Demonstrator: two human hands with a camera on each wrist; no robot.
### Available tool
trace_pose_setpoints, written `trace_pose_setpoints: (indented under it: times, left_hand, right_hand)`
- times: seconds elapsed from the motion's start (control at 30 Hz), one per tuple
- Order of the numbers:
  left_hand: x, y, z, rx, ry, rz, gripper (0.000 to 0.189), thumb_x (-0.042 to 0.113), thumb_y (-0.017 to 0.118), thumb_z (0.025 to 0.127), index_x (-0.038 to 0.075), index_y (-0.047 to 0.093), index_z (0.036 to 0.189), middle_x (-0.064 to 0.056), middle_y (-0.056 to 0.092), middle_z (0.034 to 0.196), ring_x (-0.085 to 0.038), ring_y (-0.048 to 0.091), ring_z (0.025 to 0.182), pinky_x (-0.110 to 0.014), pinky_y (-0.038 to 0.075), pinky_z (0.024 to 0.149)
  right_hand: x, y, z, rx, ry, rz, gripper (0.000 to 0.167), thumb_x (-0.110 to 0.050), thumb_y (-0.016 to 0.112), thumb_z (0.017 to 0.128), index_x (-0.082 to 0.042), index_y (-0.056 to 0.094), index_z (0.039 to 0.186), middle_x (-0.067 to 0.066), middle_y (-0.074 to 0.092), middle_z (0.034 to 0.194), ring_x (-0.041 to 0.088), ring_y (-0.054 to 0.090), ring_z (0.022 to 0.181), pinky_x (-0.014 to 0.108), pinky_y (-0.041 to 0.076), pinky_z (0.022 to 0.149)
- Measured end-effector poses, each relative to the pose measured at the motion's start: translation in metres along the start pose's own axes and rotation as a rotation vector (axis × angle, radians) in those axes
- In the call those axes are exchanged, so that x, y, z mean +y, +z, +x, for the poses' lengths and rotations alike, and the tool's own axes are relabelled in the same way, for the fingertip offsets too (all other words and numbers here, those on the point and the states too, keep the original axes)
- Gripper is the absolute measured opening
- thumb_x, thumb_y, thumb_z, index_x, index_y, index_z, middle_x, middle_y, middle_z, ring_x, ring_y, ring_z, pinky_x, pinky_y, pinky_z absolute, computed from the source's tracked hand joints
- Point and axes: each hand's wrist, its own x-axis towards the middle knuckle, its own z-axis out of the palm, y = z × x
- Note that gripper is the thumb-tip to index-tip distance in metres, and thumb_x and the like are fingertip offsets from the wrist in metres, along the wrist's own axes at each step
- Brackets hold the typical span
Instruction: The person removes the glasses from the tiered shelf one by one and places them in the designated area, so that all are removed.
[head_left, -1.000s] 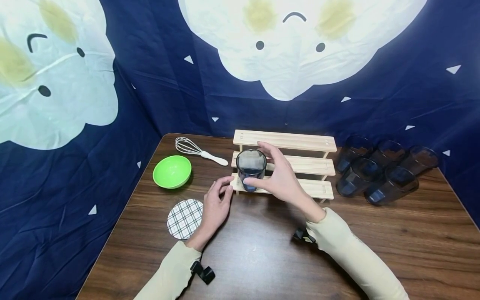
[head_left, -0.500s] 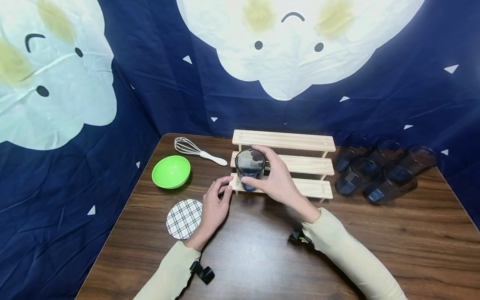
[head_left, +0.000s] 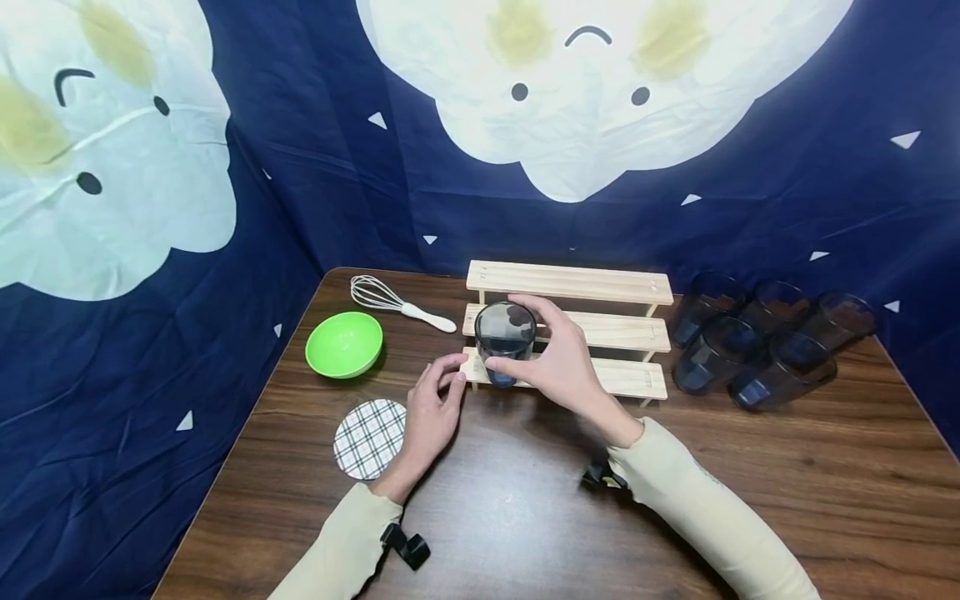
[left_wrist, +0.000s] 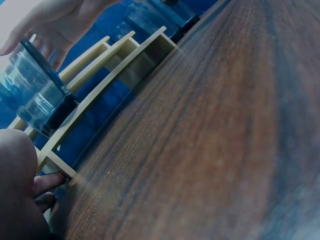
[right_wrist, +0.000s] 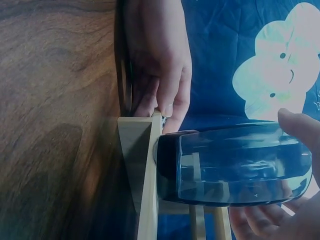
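Observation:
A dark blue drinking glass [head_left: 506, 332] stands upright at the left end of a three-tier wooden rack [head_left: 630, 377], its base right at the lowest board in the right wrist view. My right hand [head_left: 564, 367] grips it near the rim, with the thumb on the near side and the fingers behind. My left hand [head_left: 435, 410] holds the left end of that lowest board. In the left wrist view, some of its fingers [left_wrist: 47, 182] curl around the rack's end below the glass [left_wrist: 37, 92].
Several more dark blue glasses [head_left: 720, 354] stand grouped right of the rack. To the left lie a white whisk [head_left: 427, 317], a green bowl [head_left: 343, 344] and a round plaid coaster [head_left: 369, 439] on the brown wooden table [head_left: 510, 533]. A blue cloth backdrop [head_left: 337, 200] hangs behind.
My right hand's fingers have shifted slightly left and down around the glass, which stays nearly in place. The left hand keeps its place at the rack's end.

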Motion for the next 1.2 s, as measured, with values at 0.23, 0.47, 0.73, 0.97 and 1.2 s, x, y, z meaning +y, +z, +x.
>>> trace_pose_setpoints:
  times: [0.23,0.47,0.73,0.97,1.2]
  left_hand:
    - [0.009,-0.003,0.0,-0.022,-0.05,0.001,0.026,0.01,0.068,0.107,0.01,0.074,0.132,-0.018,0.083,0.112,-0.034,0.081,0.113,-0.057,0.033,0.13]
    - [0.011,-0.003,0.001,-0.04,-0.096,-0.002,0.027,0.007,0.07,0.107,0.011,0.074,0.133,-0.018,0.083,0.114,-0.033,0.08,0.116,-0.05,0.029,0.133]
    - [0.009,-0.003,0.001,-0.033,-0.092,-0.003,0.027,0.009,0.07,0.107,0.013,0.075,0.133,-0.017,0.083,0.118,-0.032,0.079,0.117,-0.056,0.043,0.122]
    - [0.005,-0.002,0.0,-0.007,-0.063,0.026,0.026,0.012,0.07,0.107,0.015,0.076,0.132,-0.013,0.084,0.117,-0.029,0.08,0.114,-0.055,0.045,0.12]
    - [0.01,-0.003,0.001,-0.032,-0.103,-0.006,0.027,0.007,0.07,0.107,0.012,0.075,0.133,-0.017,0.083,0.118,-0.032,0.08,0.116,-0.049,0.031,0.132]
  right_hand:
    - [-0.001,-0.003,-0.005,0.025,0.005,0.038,0.089,-0.015,0.109,0.068,-0.012,0.068,0.148,0.007,0.076,0.132,0.029,0.079,0.105,0.041,0.064,0.091]
    - [0.0,-0.01,-0.009,0.049,-0.01,0.054,0.089,-0.011,0.109,0.067,-0.011,0.069,0.146,0.007,0.076,0.133,0.03,0.079,0.104,0.04,0.066,0.087]
    - [-0.006,-0.023,-0.011,0.078,-0.039,0.056,0.088,-0.009,0.109,0.066,-0.012,0.071,0.144,0.007,0.078,0.125,0.027,0.078,0.103,0.042,0.066,0.085]
    - [-0.012,-0.032,-0.014,0.094,-0.053,0.061,0.087,-0.008,0.109,0.065,-0.013,0.072,0.144,0.005,0.078,0.125,0.025,0.077,0.104,0.028,0.063,0.086]
    - [-0.021,-0.045,-0.018,0.121,-0.109,0.058,0.085,-0.003,0.108,0.064,-0.007,0.073,0.141,0.008,0.08,0.123,0.021,0.075,0.107,0.024,0.061,0.088]
